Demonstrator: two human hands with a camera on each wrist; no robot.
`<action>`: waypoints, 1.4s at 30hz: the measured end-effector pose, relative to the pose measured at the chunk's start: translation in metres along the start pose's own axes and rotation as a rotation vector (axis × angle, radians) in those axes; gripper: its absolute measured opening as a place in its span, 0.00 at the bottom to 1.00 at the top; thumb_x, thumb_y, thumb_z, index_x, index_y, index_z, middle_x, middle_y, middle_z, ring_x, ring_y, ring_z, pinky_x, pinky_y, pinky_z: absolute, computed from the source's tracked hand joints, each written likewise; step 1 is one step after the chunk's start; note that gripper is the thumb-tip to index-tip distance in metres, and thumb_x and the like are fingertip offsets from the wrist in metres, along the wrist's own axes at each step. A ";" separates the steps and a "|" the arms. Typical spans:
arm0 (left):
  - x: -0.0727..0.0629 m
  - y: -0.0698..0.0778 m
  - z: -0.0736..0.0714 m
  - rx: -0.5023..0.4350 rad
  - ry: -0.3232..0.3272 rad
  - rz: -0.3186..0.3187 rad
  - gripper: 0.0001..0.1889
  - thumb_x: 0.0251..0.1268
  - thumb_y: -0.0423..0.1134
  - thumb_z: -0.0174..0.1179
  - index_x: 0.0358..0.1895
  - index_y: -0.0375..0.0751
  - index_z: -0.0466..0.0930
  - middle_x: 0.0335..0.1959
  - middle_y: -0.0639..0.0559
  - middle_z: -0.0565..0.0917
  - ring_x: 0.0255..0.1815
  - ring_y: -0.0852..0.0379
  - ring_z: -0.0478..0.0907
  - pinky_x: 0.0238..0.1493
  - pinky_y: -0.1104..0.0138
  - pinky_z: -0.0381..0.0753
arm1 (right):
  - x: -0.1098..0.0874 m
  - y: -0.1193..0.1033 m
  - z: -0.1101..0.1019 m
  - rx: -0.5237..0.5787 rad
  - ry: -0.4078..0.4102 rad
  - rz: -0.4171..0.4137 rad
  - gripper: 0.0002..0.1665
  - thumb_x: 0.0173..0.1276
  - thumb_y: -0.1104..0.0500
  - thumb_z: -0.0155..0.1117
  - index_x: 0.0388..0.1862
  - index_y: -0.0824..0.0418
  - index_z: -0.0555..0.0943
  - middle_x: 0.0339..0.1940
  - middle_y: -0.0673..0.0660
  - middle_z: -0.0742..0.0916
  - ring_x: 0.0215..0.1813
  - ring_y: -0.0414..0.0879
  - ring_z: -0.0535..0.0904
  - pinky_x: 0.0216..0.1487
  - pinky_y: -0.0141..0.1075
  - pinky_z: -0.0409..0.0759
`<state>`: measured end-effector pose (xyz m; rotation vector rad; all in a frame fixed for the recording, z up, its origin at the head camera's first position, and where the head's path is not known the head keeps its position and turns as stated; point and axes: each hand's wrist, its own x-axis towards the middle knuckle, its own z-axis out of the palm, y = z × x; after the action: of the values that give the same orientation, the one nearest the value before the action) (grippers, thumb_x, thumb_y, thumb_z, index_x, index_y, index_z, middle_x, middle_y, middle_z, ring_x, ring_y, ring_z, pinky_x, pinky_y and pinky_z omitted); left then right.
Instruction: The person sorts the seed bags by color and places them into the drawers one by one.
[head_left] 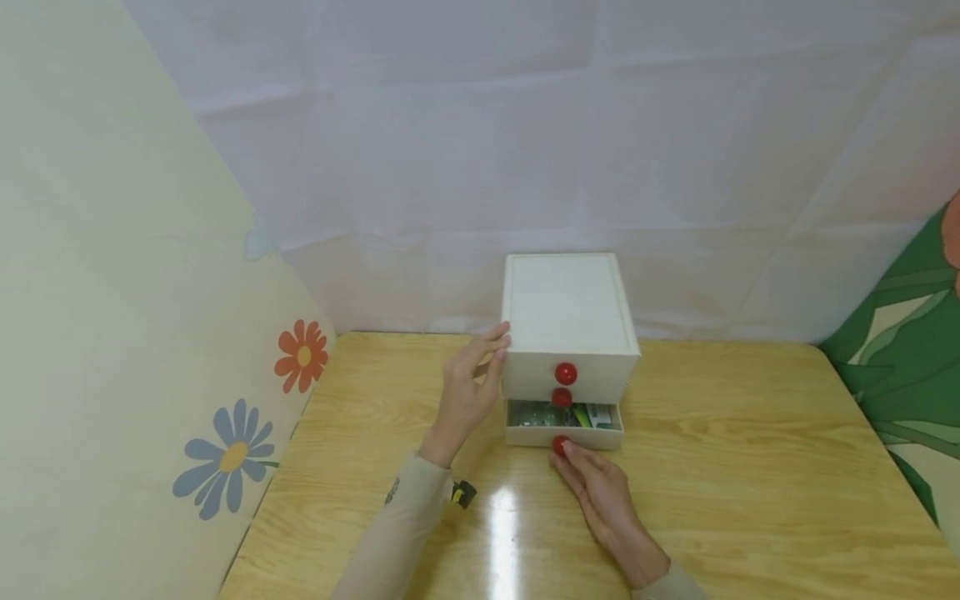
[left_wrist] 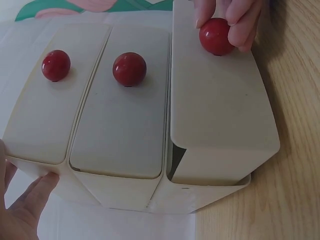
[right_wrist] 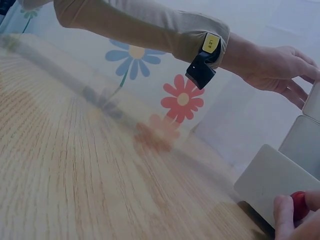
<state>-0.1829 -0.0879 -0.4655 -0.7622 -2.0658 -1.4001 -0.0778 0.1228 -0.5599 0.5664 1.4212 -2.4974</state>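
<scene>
A small white drawer cabinet (head_left: 570,304) stands on the table, its three drawers each bearing a round red knob. The bottom drawer (head_left: 525,436) is pulled partway out, and packaged things with green and dark parts (head_left: 581,415) lie inside, too small to make out. My right hand (head_left: 606,496) pinches the bottom drawer's red knob (left_wrist: 216,37) between thumb and fingers. Against the cabinet's left side, near its upper front edge, my left hand (head_left: 465,396) rests with fingers extended. Both upper drawers, including the middle one (left_wrist: 120,120), are closed.
The wood-grain table (head_left: 750,433) extends to both sides of the cabinet. Behind it hangs a pale cloth (head_left: 465,167). A flower-patterned panel (head_left: 232,454) borders the left, and a green leaf-patterned one (head_left: 915,350) the right.
</scene>
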 end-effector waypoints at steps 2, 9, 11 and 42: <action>0.000 0.000 0.000 0.000 0.001 0.000 0.11 0.80 0.29 0.60 0.57 0.30 0.85 0.68 0.40 0.84 0.64 0.42 0.86 0.49 0.69 0.91 | 0.001 0.000 0.000 0.002 0.001 0.005 0.25 0.82 0.66 0.60 0.71 0.77 0.71 0.58 0.59 0.87 0.56 0.46 0.90 0.69 0.36 0.84; -0.001 -0.002 -0.002 0.001 0.012 0.016 0.10 0.79 0.27 0.60 0.56 0.30 0.85 0.68 0.39 0.84 0.64 0.41 0.86 0.48 0.70 0.91 | 0.005 -0.002 0.003 0.005 -0.007 0.004 0.26 0.82 0.67 0.58 0.73 0.78 0.68 0.56 0.57 0.88 0.56 0.45 0.90 0.69 0.36 0.84; -0.001 -0.003 -0.002 0.003 0.014 0.023 0.10 0.79 0.27 0.60 0.56 0.31 0.85 0.67 0.39 0.84 0.64 0.41 0.86 0.48 0.69 0.91 | 0.007 -0.003 0.004 0.005 -0.008 0.001 0.25 0.83 0.67 0.58 0.72 0.78 0.69 0.55 0.56 0.89 0.56 0.45 0.90 0.69 0.36 0.84; 0.000 -0.005 0.002 -0.019 0.009 0.041 0.10 0.78 0.27 0.60 0.56 0.30 0.85 0.67 0.37 0.84 0.62 0.39 0.87 0.46 0.62 0.93 | 0.028 -0.010 0.009 0.028 -0.012 -0.006 0.28 0.84 0.66 0.57 0.75 0.78 0.66 0.58 0.58 0.87 0.56 0.43 0.90 0.70 0.35 0.82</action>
<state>-0.1868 -0.0881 -0.4695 -0.8002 -2.0220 -1.3997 -0.1088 0.1205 -0.5605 0.5523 1.3878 -2.5245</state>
